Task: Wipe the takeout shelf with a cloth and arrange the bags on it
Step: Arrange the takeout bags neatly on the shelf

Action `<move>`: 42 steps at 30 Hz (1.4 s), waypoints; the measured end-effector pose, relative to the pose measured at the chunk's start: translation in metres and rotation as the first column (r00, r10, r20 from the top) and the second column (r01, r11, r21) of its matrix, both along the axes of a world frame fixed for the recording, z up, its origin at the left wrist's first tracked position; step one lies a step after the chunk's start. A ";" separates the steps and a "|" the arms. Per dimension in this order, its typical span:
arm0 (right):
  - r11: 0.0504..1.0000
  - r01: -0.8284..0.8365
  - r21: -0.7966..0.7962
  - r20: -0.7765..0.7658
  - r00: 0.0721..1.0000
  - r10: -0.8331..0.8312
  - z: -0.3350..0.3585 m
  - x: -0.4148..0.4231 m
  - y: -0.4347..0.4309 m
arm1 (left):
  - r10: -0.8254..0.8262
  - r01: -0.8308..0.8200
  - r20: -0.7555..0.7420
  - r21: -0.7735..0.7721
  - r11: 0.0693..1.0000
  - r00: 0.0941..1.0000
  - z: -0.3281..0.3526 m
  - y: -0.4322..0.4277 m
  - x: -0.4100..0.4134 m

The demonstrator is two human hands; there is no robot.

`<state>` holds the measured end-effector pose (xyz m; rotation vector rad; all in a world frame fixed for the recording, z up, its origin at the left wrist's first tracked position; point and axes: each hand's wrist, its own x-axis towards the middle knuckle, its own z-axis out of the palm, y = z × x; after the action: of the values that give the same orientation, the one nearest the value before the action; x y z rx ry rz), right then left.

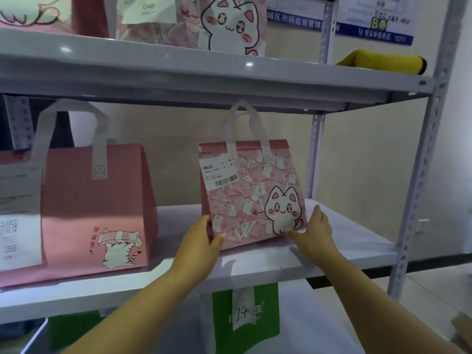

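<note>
Closest to me, below the reaching arms, a green bag [245, 318] with "14" written on a white strip sits on the lowest level. Above it, both hands are up at the middle board of the shelf [344, 241].

The left hand [201, 238] grips the cat bag [252, 195] at its lower left edge, with the thumb lying on the front face and the fingers gone round the side, out of sight. The right hand [316, 231] is released: its fingers lie straight against the bag's lower right corner, and the thumb stretches along the bottom of the front. The cat bag stands upright on the middle board, right of centre, handles up, with a printed label [219, 172] stuck near its top left.

To the left, well apart from it, a bigger pink bag [94, 208] stands on the same board with paper slips on its left side.

Higher up and farther back, the top board [178, 65] carries another cat-print bag [217, 21]. Off at its right end lies a yellow cloth [383, 62]. Behind that, blue and white notices [378, 21] hang on the wall.
</note>
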<state>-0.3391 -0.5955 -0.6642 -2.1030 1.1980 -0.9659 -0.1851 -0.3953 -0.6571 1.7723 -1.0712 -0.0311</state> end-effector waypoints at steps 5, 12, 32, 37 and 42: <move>0.987 -0.153 0.047 0.050 0.987 0.151 -0.004 0.009 -0.011 | 0.029 -0.029 -0.012 0.034 0.999 1.000 -0.007 -0.005 0.002; 0.984 -0.131 0.121 0.284 0.955 0.092 -0.009 0.007 -0.020 | 0.061 -0.059 -0.021 0.071 0.996 0.998 -0.009 -0.012 0.004; 0.994 0.099 0.033 0.178 0.979 -0.104 -0.005 -0.073 -0.037 | -0.181 0.188 -0.128 0.051 0.981 0.975 -0.013 -0.050 -0.049; 0.993 0.100 -0.069 0.249 0.965 -0.080 -0.001 -0.077 -0.007 | -0.034 0.038 -0.073 0.051 0.998 0.997 -0.017 -0.033 -0.048; 0.986 0.045 -0.161 0.336 0.942 0.012 -0.005 -0.075 0.039 | 0.016 -0.016 0.010 -0.026 1.000 1.000 -0.021 0.001 -0.051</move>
<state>-0.4140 -0.5563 -0.6696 -1.9474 0.9900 -1.4105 -0.2364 -0.3943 -0.6778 1.7594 -1.0601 0.0022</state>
